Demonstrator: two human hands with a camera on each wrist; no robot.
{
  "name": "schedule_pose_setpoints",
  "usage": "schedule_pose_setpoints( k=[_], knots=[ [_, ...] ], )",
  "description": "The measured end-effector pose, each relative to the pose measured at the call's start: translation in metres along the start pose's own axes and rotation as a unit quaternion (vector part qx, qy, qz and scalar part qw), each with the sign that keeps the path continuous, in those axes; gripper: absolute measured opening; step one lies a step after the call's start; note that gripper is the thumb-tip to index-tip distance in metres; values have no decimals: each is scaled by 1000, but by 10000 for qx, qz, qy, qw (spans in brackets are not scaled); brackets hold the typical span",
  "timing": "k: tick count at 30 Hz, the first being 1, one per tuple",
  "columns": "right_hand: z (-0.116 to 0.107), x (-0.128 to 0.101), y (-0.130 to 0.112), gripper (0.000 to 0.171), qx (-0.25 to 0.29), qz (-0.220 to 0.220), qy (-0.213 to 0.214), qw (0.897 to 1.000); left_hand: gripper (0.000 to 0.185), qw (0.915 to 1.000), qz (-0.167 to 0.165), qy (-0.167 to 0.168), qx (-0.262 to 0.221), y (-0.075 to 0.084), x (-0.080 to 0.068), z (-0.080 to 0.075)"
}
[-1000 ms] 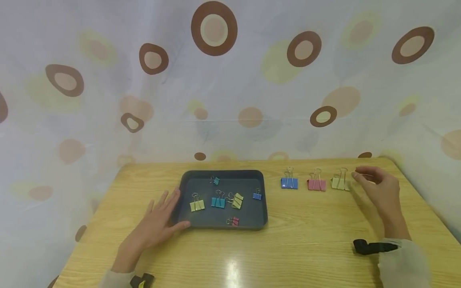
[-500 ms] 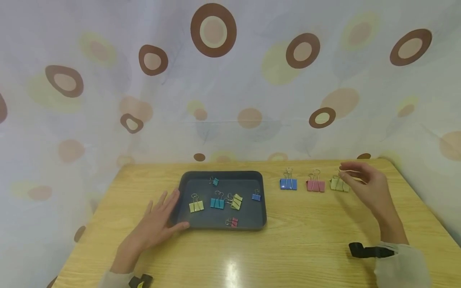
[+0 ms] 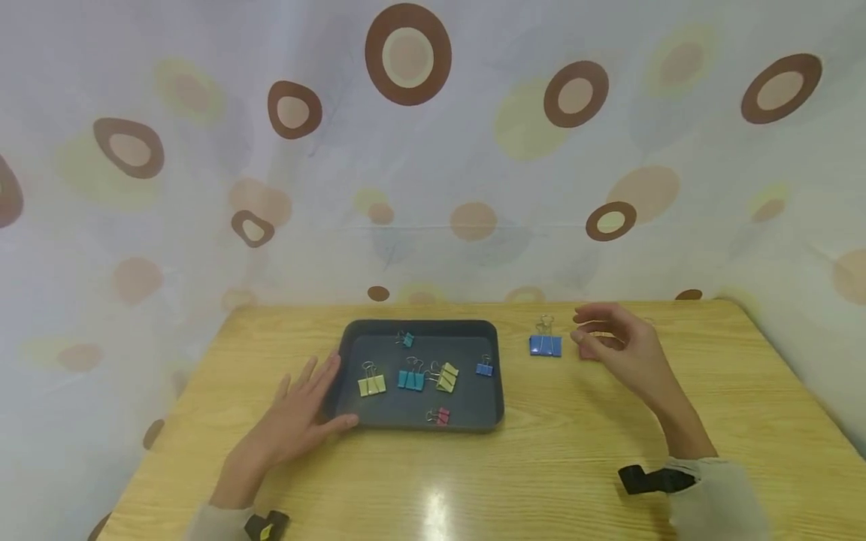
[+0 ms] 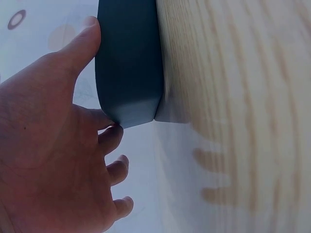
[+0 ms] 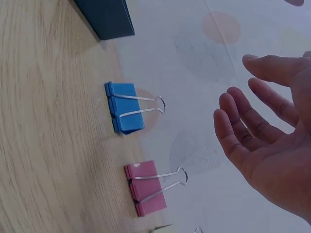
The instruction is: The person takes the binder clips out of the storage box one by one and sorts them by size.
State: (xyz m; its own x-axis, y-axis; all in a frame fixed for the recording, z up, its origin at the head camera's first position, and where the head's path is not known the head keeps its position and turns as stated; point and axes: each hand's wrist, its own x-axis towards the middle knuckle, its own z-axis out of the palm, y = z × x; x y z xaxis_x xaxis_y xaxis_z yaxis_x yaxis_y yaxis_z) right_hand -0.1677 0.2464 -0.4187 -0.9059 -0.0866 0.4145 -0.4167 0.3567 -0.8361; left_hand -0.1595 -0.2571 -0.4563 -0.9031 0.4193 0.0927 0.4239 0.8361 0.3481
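Observation:
My left hand lies against the left side of a dark grey tray, fingers extended; the left wrist view shows thumb and fingertips at the tray's wall. My right hand hovers over the row of large binder clips, holding nothing; its fingers are loosely bent in the right wrist view. A blue binder clip stands to its left. Under the hand, a pink binder clip is mostly covered in the head view. Only an edge of the pale yellow binder clip shows in the right wrist view.
Inside the tray lie several binder clips: two yellow, a large teal, a small teal, a small blue and a small pink. A patterned curtain hangs behind the wooden table.
My right hand has moved left, from the right of the yellow binder clip, past it, to over the pink one. My left hand and the tray have stayed in place.

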Motion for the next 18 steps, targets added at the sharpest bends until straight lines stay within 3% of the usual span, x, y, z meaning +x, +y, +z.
schedule_pose_setpoints(
  k=[10,18],
  knots=[
    [49,9,-10,36,70,-286,-596,9978,100,10000,14,65,-40,-2,0,-4],
    [88,14,-13,43,-150,-129,-1068,9941,99,9999,-58,-114,-33,2,2,-1]
  ],
)
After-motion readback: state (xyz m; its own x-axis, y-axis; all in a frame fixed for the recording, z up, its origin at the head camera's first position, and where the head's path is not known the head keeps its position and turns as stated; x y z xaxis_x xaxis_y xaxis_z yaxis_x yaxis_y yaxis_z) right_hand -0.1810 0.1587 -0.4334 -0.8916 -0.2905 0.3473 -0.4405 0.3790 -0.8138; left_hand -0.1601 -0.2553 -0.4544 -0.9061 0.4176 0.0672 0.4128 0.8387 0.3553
